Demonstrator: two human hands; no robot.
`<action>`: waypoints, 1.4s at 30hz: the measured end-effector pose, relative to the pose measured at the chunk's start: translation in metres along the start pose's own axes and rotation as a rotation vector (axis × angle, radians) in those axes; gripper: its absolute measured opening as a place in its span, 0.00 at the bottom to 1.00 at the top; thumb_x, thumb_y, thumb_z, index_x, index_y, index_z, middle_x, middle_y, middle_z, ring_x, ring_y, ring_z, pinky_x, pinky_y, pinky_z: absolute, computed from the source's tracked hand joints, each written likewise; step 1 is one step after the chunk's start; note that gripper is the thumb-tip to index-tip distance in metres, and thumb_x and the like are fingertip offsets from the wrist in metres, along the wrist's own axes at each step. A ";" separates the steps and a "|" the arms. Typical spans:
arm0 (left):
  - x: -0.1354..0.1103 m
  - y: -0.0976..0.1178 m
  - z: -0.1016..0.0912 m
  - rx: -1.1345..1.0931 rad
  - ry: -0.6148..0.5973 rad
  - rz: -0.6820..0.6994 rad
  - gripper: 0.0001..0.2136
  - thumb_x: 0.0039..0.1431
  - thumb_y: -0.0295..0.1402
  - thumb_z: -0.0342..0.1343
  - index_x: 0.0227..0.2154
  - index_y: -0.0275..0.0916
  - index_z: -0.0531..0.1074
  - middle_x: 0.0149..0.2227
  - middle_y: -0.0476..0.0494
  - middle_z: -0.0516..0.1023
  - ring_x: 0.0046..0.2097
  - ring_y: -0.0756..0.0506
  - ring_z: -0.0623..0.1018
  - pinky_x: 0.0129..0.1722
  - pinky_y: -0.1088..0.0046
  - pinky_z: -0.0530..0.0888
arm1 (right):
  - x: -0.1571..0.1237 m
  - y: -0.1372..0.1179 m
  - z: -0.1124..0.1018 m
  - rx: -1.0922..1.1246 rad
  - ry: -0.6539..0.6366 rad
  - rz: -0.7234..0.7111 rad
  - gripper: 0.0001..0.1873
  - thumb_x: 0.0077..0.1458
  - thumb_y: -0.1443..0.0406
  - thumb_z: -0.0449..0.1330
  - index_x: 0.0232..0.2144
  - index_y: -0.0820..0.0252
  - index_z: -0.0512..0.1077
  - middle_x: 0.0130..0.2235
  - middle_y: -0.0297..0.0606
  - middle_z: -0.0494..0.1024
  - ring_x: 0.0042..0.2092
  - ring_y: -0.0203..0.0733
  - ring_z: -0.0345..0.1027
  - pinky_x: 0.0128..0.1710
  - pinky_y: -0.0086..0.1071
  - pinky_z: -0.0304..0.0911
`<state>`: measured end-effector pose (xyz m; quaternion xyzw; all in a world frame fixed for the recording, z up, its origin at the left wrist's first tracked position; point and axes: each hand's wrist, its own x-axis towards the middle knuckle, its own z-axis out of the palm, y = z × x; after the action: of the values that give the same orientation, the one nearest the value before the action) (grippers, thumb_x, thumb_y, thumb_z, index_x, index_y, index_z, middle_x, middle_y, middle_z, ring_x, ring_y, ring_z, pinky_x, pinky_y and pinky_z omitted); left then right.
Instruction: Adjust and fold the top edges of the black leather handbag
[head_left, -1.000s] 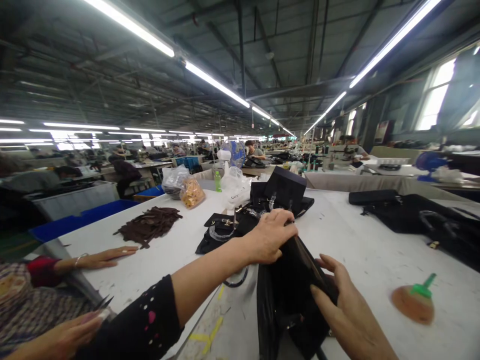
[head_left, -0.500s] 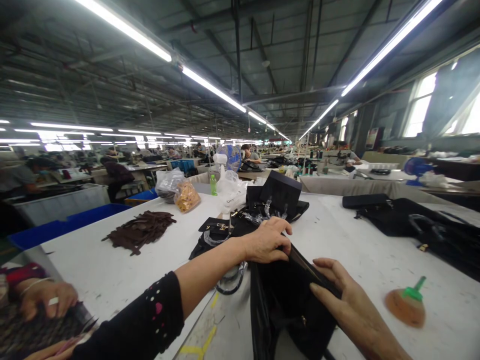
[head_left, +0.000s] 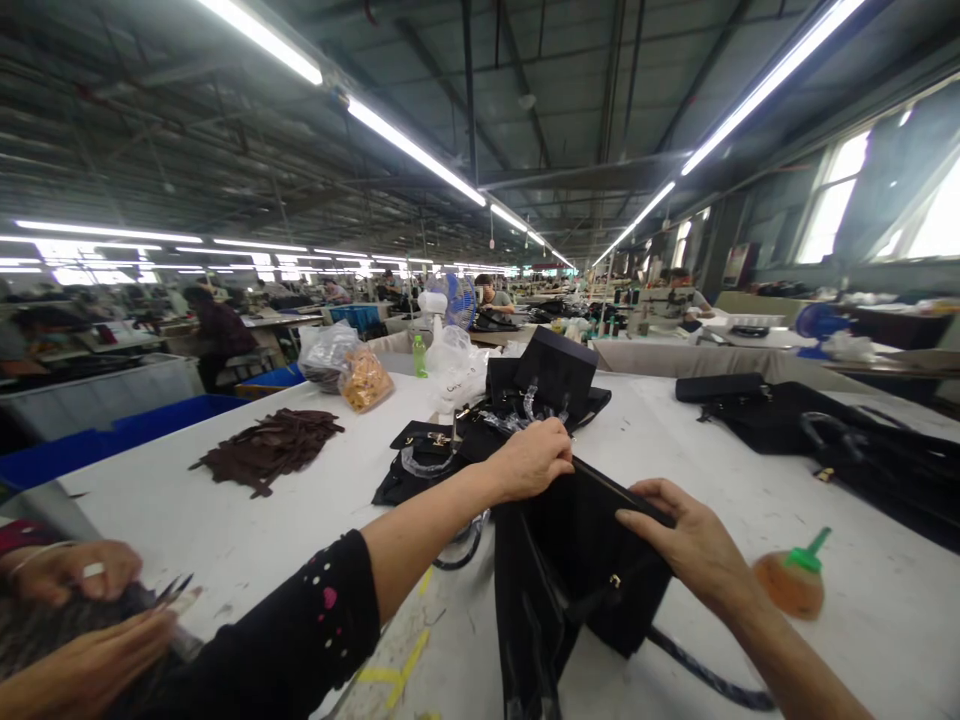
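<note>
A black handbag [head_left: 600,560] with a small gold fitting stands upright before me on the white table. My left hand [head_left: 534,460] is closed on the bag's far upper edge, its fingertips curled out of sight. On the right, my right hand [head_left: 679,525] pinches the near upper edge, thumb on the outer face. A wrapped handle [head_left: 709,675] of the bag loops onto the table at lower right. Just beyond my left hand lies a pile of black bags [head_left: 555,375] with plastic-wrapped handles. Another black bag [head_left: 424,455] with a gold clasp sits left of it.
Brown strips [head_left: 270,445] lie heaped at left, near a bag of yellowish pieces [head_left: 366,378] and a green bottle [head_left: 419,356]. An orange glue bottle [head_left: 791,580] with green nozzle stands right. More black bags [head_left: 795,425] lie far right. A co-worker's hands [head_left: 97,620] work at lower left.
The bag's front has swung up and left, showing more of its handle at lower right. Both hands keep their hold on its edge. The co-worker's lower hand has come further into view.
</note>
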<state>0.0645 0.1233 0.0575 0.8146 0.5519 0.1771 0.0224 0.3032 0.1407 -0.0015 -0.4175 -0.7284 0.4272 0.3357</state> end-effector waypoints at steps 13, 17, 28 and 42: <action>0.004 0.013 0.006 0.147 0.041 -0.120 0.07 0.61 0.36 0.57 0.31 0.38 0.75 0.43 0.44 0.70 0.46 0.43 0.73 0.46 0.67 0.73 | 0.010 -0.001 -0.001 -0.244 0.074 -0.018 0.15 0.54 0.51 0.56 0.30 0.54 0.72 0.28 0.31 0.78 0.32 0.43 0.69 0.33 0.33 0.61; 0.005 0.016 0.007 0.177 0.054 -0.148 0.08 0.62 0.36 0.57 0.32 0.37 0.75 0.44 0.43 0.70 0.45 0.43 0.73 0.45 0.67 0.74 | 0.014 -0.003 0.000 -0.372 0.076 -0.024 0.13 0.58 0.54 0.53 0.29 0.54 0.70 0.27 0.32 0.77 0.30 0.42 0.69 0.31 0.31 0.61; 0.008 0.008 0.012 0.132 0.084 -0.164 0.08 0.61 0.32 0.55 0.30 0.37 0.76 0.41 0.43 0.72 0.43 0.45 0.74 0.45 0.69 0.73 | 0.043 -0.055 0.014 -0.930 -0.009 -0.084 0.09 0.58 0.58 0.56 0.33 0.54 0.73 0.33 0.48 0.80 0.38 0.56 0.75 0.31 0.37 0.54; 0.005 0.005 0.011 0.157 0.113 -0.243 0.06 0.62 0.33 0.54 0.33 0.37 0.73 0.38 0.42 0.73 0.41 0.43 0.75 0.43 0.68 0.73 | 0.047 -0.052 0.019 -0.979 -0.022 -0.103 0.12 0.62 0.60 0.53 0.33 0.55 0.74 0.34 0.46 0.82 0.39 0.52 0.76 0.32 0.36 0.56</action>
<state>0.0742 0.1273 0.0501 0.7296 0.6591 0.1749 -0.0510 0.2506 0.1611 0.0437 -0.4853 -0.8667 0.0221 0.1131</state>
